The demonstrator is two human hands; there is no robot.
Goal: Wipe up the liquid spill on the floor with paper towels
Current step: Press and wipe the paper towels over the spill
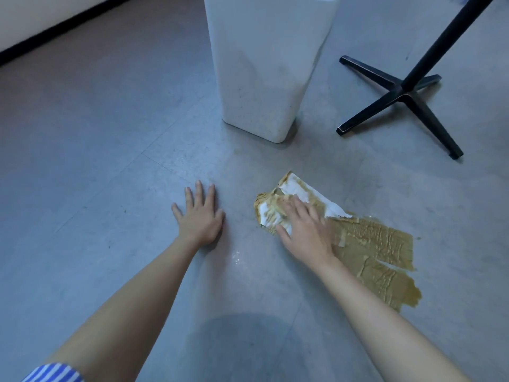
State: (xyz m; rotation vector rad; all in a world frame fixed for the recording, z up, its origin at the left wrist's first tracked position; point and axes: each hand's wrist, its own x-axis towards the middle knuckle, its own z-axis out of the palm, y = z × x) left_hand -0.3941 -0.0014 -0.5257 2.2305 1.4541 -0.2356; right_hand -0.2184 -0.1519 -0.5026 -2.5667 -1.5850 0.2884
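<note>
Paper towels lie flat on the grey floor, soaked brown with the spilled liquid. Their far end is bunched up and still partly white. My right hand presses flat on that bunched end, fingers straight and spread. My left hand rests palm down on the bare floor to the left of the towels, fingers spread, holding nothing. A small wet glint shows on the floor between my forearms.
A tall white bin stands just beyond the towels. A black cross-shaped table base with its pole stands at the right. A wall with a dark skirting runs along the far left.
</note>
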